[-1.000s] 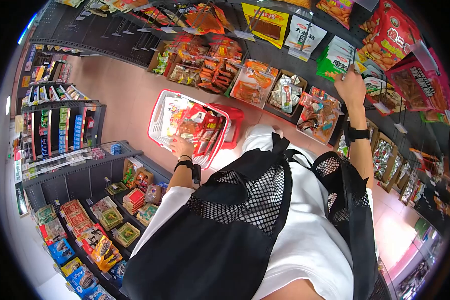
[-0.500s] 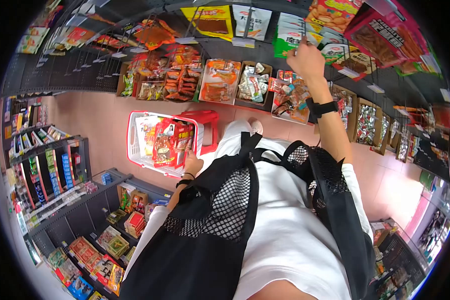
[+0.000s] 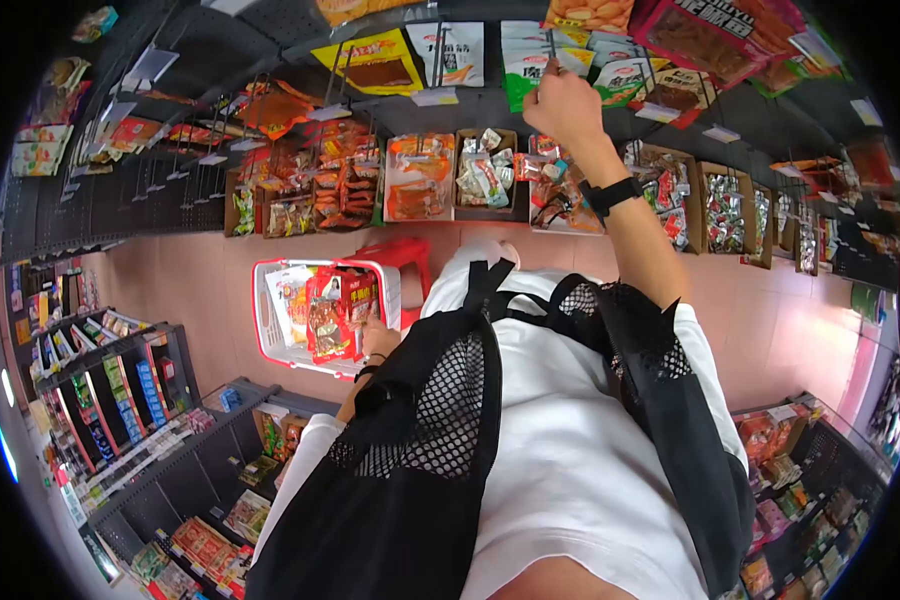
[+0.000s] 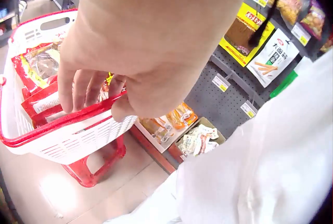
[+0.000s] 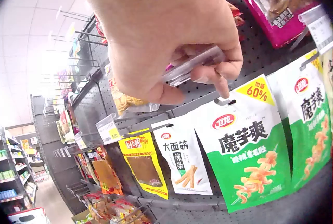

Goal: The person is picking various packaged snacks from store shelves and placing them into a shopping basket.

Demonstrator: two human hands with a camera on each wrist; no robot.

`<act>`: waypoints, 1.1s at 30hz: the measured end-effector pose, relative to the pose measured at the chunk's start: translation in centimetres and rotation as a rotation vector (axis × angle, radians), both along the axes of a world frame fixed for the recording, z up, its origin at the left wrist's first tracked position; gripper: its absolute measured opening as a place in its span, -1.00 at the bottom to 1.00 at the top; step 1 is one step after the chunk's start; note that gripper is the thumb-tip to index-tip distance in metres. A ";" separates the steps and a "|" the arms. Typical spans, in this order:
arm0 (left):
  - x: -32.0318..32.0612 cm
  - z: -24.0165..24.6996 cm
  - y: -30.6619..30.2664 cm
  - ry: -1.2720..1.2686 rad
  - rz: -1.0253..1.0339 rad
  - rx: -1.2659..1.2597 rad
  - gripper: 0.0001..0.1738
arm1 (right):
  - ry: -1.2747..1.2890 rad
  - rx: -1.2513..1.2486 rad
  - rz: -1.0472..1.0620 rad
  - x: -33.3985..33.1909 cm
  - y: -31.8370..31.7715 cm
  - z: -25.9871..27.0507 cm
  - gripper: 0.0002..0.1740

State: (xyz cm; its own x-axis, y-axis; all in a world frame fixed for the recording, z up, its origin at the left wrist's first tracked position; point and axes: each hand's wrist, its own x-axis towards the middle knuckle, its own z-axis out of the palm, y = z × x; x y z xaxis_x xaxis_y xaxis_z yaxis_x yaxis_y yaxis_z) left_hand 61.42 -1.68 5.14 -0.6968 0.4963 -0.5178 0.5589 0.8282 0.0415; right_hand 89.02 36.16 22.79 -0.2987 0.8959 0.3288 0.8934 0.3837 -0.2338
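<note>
Ahead of you stands a dark pegboard rack point(image 4: 203, 101) hung with snack packets, and the pinkish tiled floor point(image 3: 210, 320) runs along its foot. A row of cartons point(image 3: 418, 217) filled with small packs lines the rack's low level. To your left is the white basket point(image 4: 73, 143) with its red rim, and a red plastic stool point(image 3: 410, 262) shows beside and below it; whether the basket rests on the stool you cannot tell from here.

On the rack, a magenta bag point(image 5: 283, 5) hangs above and to the right of your right hand point(image 5: 166, 31). The green-and-white packet point(image 5: 250, 161) hangs upright right under that hand, with a matching one just beside it. To its left hang a white packet point(image 5: 182, 164) and then a yellow packet point(image 5: 143, 164). Inside the basket, red packets point(image 3: 330, 320) lean against a pale packet point(image 3: 288, 300).

Your left hand point(image 4: 122, 60) grips the basket's near edge: the fingers reach down inside the wall and the thumb lies outside it. On your right hand the fingers are curled, and one fingertip touches the green-and-white packet's top edge by its hanging hole; you cannot tell whether they pinch it. A clear tag holder point(image 5: 195, 62) passes between the thumb and those fingers.
</note>
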 end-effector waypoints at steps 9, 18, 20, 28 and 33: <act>-1.3 -1.6 -1.7 -0.035 0.018 -0.005 -0.54 | -0.081 -0.090 0.022 -0.6 -0.8 0.1 -0.36; -5.2 5.5 -4.0 0.087 -0.017 0.282 -0.59 | -0.130 -0.141 0.002 -1.1 -1.4 1.4 -0.66; -7.6 4.8 -5.8 0.083 0.015 0.350 -0.70 | -0.150 -0.154 0.009 -1.7 -1.2 1.3 -0.66; -12.7 5.7 -6.5 0.155 0.029 0.440 -0.58 | -0.281 -0.152 -0.045 -3.5 -2.7 1.9 -0.56; -15.7 4.7 -8.0 0.150 0.077 0.463 -0.49 | -0.332 -0.106 0.022 -4.1 -2.5 2.3 -0.55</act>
